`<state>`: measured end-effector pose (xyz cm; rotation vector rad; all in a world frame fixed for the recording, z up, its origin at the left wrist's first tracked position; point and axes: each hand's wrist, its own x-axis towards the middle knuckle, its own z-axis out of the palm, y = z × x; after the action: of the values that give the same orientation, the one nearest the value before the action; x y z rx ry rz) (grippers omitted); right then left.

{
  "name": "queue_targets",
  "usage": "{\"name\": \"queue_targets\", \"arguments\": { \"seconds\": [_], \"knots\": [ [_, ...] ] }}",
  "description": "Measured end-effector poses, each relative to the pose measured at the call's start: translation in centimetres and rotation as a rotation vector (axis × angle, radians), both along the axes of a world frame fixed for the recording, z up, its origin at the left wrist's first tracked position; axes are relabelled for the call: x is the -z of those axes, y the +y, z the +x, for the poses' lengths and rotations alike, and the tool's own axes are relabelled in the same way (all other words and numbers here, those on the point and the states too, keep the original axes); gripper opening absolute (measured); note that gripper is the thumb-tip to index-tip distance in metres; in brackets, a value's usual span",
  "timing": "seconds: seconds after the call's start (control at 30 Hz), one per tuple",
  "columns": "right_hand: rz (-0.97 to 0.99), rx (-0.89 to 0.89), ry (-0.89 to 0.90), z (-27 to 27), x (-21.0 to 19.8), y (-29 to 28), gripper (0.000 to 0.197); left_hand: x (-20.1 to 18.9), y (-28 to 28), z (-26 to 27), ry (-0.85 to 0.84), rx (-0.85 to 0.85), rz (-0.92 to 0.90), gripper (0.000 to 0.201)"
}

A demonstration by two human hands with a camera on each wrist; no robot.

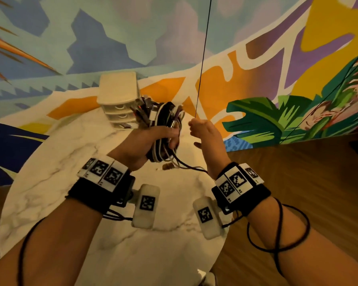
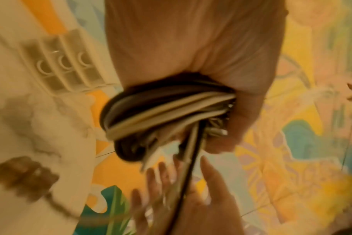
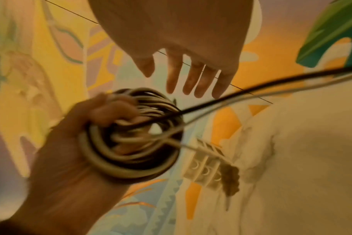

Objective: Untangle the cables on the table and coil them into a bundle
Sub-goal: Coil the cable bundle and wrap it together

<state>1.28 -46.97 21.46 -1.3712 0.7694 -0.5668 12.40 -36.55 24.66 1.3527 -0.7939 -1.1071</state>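
Observation:
My left hand [image 1: 170,137] grips a coil of black and white cables [image 1: 167,118], held upright above the round marble table [image 1: 50,182]. In the left wrist view the coil [image 2: 151,111] sits deep in the palm. Two loose ends, one black and one white [image 1: 186,165], trail from the coil's lower side toward my right wrist. My right hand [image 1: 201,131] is just right of the coil with its fingers [image 3: 191,76] straight. The loose ends [image 3: 271,85] run below those fingers. In the left wrist view they pass across the right palm [image 2: 181,198].
A small white three-drawer box [image 1: 119,100] stands at the table's far edge, just behind the coil. A small brown object [image 1: 167,166] lies on the marble below the hands. A thin dark string [image 1: 203,58] hangs down to the right hand. Wooden floor [image 1: 298,182] lies to the right.

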Motion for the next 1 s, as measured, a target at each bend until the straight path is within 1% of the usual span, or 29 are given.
{"name": "queue_targets", "arguments": {
  "seconds": [0.03,0.07,0.13,0.2,0.23,0.3,0.37,0.4,0.5,0.53,0.63,0.67,0.7,0.73,0.77,0.8,0.83,0.93,1.0],
  "knots": [
    [0.063,-0.043,-0.017,-0.1,0.3,0.0,0.038,-0.4,0.5,0.2,0.091,0.077,-0.065,0.011],
    [0.143,-0.137,-0.079,-0.1,0.6,0.2,0.043,-0.7,0.8,0.1,0.149,0.152,-0.111,0.013],
    [0.275,-0.318,-0.259,-0.4,0.0,1.0,0.041,-0.9,1.0,0.0,0.172,0.245,-0.125,0.016],
    [0.326,-0.374,-0.346,-0.4,-0.4,1.5,0.047,-0.9,1.2,0.3,0.197,0.257,-0.084,0.016],
    [0.296,-0.387,-0.357,-0.2,-0.4,1.8,0.048,-0.8,1.3,0.6,0.216,0.245,-0.060,0.014],
    [0.254,-0.349,-0.353,0.2,-0.3,2.2,0.047,-0.8,1.5,1.0,0.206,0.213,-0.004,0.013],
    [0.254,-0.265,-0.324,0.5,-0.2,2.4,0.039,-0.7,1.5,1.2,0.140,0.175,0.040,0.017],
    [0.252,-0.233,-0.310,0.6,-0.2,2.4,0.040,-0.6,1.5,1.2,0.115,0.155,0.048,0.017],
    [0.211,-0.178,-0.244,0.8,0.1,2.3,0.054,-0.3,1.3,0.9,0.056,0.101,0.069,0.015],
    [0.207,-0.166,-0.222,0.8,0.1,2.2,0.050,-0.2,1.3,0.7,0.042,0.088,0.084,0.014],
    [0.194,-0.162,-0.211,0.7,0.2,2.1,0.021,0.3,1.0,0.4,0.022,0.050,0.118,0.014],
    [0.189,-0.162,-0.221,0.7,0.2,2.0,0.015,0.4,1.0,0.3,0.008,0.032,0.122,0.014],
    [0.186,-0.161,-0.225,0.7,0.3,1.8,0.014,0.7,1.0,0.3,-0.004,0.015,0.117,0.014],
    [0.181,-0.153,-0.215,0.7,0.3,1.6,0.024,0.9,1.0,0.2,-0.007,-0.003,0.104,0.014],
    [0.174,-0.147,-0.191,0.7,0.3,1.4,0.040,1.2,1.1,0.2,0.000,-0.019,0.088,0.012],
    [0.162,-0.138,-0.164,0.8,0.3,1.3,0.051,1.4,1.1,0.2,0.021,-0.031,0.074,0.012],
    [0.144,-0.132,-0.157,0.8,0.3,1.1,0.055,1.5,1.0,0.1,0.056,-0.038,0.063,0.014],
    [0.121,-0.098,-0.133,0.7,0.0,1.0,0.050,1.8,0.8,-0.2,0.168,-0.031,0.044,0.019],
    [0.123,-0.113,-0.131,0.7,-0.1,1.1,0.052,1.9,0.7,-0.3,0.227,-0.032,0.018,0.016]
  ]
}}
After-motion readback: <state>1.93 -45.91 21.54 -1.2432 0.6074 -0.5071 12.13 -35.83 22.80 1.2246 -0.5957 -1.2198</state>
